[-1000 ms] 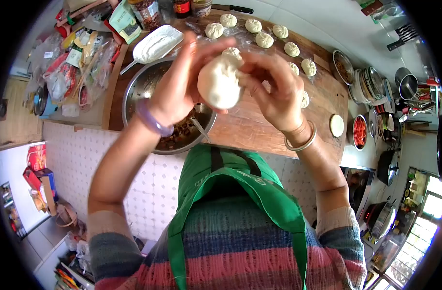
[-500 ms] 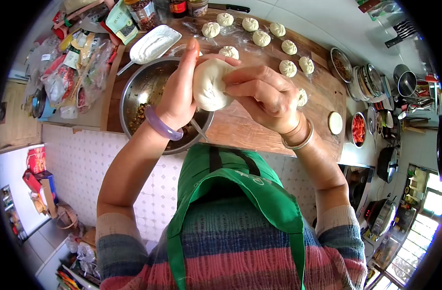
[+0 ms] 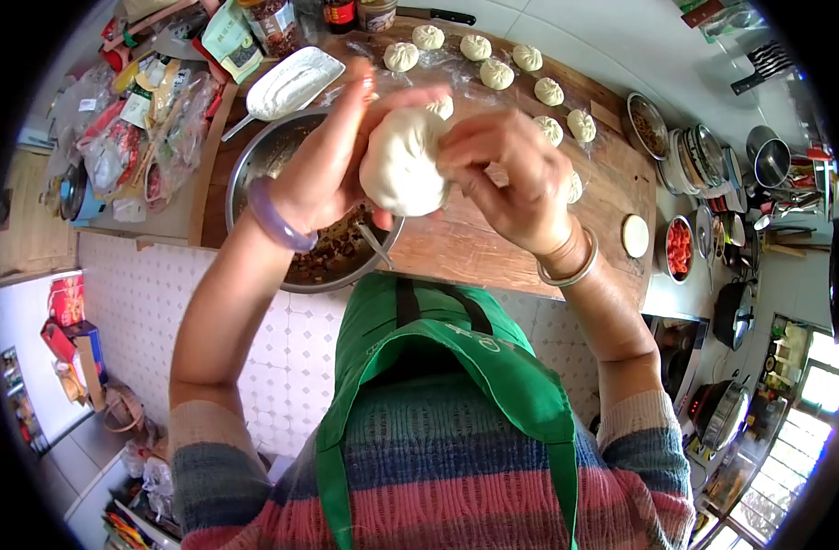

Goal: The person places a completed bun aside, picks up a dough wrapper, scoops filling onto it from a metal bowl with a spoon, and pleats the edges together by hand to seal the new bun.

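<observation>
A pale, pleated dough bun [image 3: 404,170] is held up over the board's front edge. My left hand [image 3: 320,174], with a purple bangle at the wrist, cups it from the left, thumb pointing up and fingers behind it. On the other side, my right hand [image 3: 518,179] pinches the bun's right edge between thumb and fingertips; motion blurs it a little. Below my left hand stands a metal bowl [image 3: 240,206] of chopped filling [image 3: 323,257] with a spoon [image 3: 375,244] in it. Several pleated buns [image 3: 497,74] sit on the wooden board [image 3: 474,234].
A flat dough round [image 3: 636,236] lies at the board's right. Behind the bowl is a flour scoop [image 3: 294,82], and a knife [image 3: 436,16] rests at the back. Bowls of red pieces [image 3: 679,246] and brown filling [image 3: 648,126] stand right. Plastic bags [image 3: 108,151] crowd the left.
The bun has turned in my left hand and shows more of its smooth side. My left forearm has shifted left, uncovering more filling. The right fingers have lifted slightly and spread a little.
</observation>
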Available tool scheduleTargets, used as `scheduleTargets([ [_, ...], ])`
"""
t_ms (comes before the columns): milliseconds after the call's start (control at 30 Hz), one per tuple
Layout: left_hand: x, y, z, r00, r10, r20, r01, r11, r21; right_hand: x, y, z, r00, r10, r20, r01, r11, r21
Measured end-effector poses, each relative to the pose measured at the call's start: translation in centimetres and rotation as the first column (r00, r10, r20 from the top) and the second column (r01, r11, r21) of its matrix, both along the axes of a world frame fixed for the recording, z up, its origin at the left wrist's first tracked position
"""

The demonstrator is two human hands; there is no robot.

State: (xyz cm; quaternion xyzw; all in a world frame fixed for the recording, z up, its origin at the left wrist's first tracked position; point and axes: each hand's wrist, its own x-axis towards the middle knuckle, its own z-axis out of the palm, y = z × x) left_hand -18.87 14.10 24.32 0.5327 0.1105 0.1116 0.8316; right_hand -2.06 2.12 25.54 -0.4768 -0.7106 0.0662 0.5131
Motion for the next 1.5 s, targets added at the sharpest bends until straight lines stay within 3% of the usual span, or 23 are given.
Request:
scheduleTargets([
  [67, 0.2, -1.7, -0.3, 0.956, 0.275, 0.105, -0.293, 0.923, 0.251, -1.3, -0.3, 0.0, 0.917, -0.161, -0.364, 0.07, 0.966, -0.25],
  [100, 2.5, -2.9, -2.7, 0.799, 0.497, 0.339, -0.597, 0.728, 0.338, -2.1, -0.1, 0.1, 0.748, -0.191, -0.635, -0.035, 0.945, -0.325],
  [167, 3.4, -4.0, -3.2, 0.633, 0.662, 0.402, -0.772, 0.578, 0.264, -3.1, 0.7, -1.0, 0.545, -0.233, -0.806, -0.095, 0.937, -0.335],
  [200, 3.3, -3.8, -3.1, 0.673, 0.646, 0.36, -0.737, 0.625, 0.256, -3.5, 1.0, -1.5, 0.478, -0.229, -0.848, -0.123, 0.939, -0.322],
  [267, 2.7, -2.7, -2.1, 0.746, 0.608, 0.272, -0.664, 0.712, 0.227, -3.8, 0.4, -1.2, 0.602, -0.224, -0.767, -0.076, 0.939, -0.334],
  [300, 2.3, -1.2, -0.6, 0.889, 0.447, 0.098, -0.457, 0.883, 0.111, -3.8, 0.3, -0.9, 0.661, -0.217, -0.719, -0.055, 0.941, -0.335],
  [333, 1.8, 0.2, 0.0, 0.954, 0.29, 0.073, -0.289, 0.957, -0.034, -3.7, 0.1, -0.5, 0.763, -0.197, -0.615, -0.007, 0.95, -0.312],
  [367, 1.3, 1.1, 0.4, 0.99, 0.124, 0.073, -0.109, 0.978, -0.179, -3.7, 0.2, 0.0, 0.681, -0.195, -0.706, -0.072, 0.941, -0.33],
  [400, 1.2, 1.2, 0.7, 0.986, 0.125, 0.113, -0.108, 0.983, -0.146, -3.5, 0.4, 0.4, 0.589, -0.196, -0.784, -0.137, 0.932, -0.336],
  [433, 1.8, -0.1, 0.9, 0.92, 0.353, 0.174, -0.346, 0.936, -0.069, -3.5, 0.4, 0.7, 0.486, -0.205, -0.849, -0.197, 0.921, -0.336],
  [500, 3.7, -3.9, 0.3, 0.628, 0.699, 0.341, -0.751, 0.66, 0.031, -3.6, 0.5, 0.7, 0.355, -0.207, -0.912, -0.249, 0.919, -0.306],
  [533, 3.7, -4.2, -1.6, 0.591, 0.658, 0.467, -0.8, 0.55, 0.237, -3.7, 0.6, 0.6, 0.287, -0.207, -0.935, -0.276, 0.917, -0.288],
  [567, 4.1, -4.0, -3.1, 0.472, 0.593, 0.653, -0.867, 0.448, 0.22, -3.8, 0.6, 0.4, 0.216, -0.208, -0.954, -0.303, 0.915, -0.268],
  [633, 4.2, -4.1, -3.0, 0.467, 0.656, 0.593, -0.863, 0.485, 0.142, -3.5, 0.0, -0.2, 0.451, -0.225, -0.864, -0.244, 0.9, -0.362],
  [733, 3.2, -2.5, -2.3, 0.715, 0.572, 0.402, -0.661, 0.74, 0.123, -1.4, 0.2, 0.1, 0.807, -0.135, -0.575, -0.133, 0.907, -0.399],
  [833, 3.4, -2.5, -2.3, 0.87, 0.436, 0.228, -0.395, 0.895, -0.205, 1.3, 0.3, 1.5, 0.982, 0.047, -0.185, -0.114, 0.92, -0.376],
  [967, 4.2, -2.9, -2.4, 0.983, 0.136, 0.12, -0.054, 0.851, -0.522, 3.9, 0.8, 2.6, 0.953, 0.3, 0.046, -0.277, 0.921, -0.275],
  [1000, 4.3, -2.6, -3.2, 0.963, -0.044, 0.266, 0.205, 0.761, -0.616, 4.3, 0.6, 3.1, 0.935, 0.352, 0.038, -0.32, 0.887, -0.334],
  [1100, 6.2, -3.8, -4.7, 0.896, -0.142, 0.421, 0.404, 0.655, -0.639, 5.9, 0.3, 3.8, 0.866, 0.466, 0.179, -0.385, 0.851, -0.357],
  [1133, 6.5, -4.5, -4.7, 0.891, -0.137, 0.433, 0.42, 0.607, -0.675, 6.4, 0.2, 3.6, 0.834, 0.486, 0.262, -0.408, 0.862, -0.302],
  [1200, 7.9, -6.8, -4.0, 0.958, -0.027, 0.284, 0.234, 0.643, -0.729, 7.1, -0.2, 3.4, 0.822, 0.501, 0.269, -0.434, 0.858, -0.274],
  [1400, 10.2, -10.2, -6.7, 0.954, 0.026, 0.298, 0.273, 0.325, -0.905, 10.5, -3.3, 0.8, 0.846, 0.452, 0.284, -0.334, 0.863, -0.379],
  [1500, 11.4, -11.9, -8.5, 0.982, 0.151, 0.111, 0.072, 0.238, -0.968, 11.8, -4.9, -1.9, 0.839, 0.411, 0.356, -0.271, 0.884, -0.381],
])
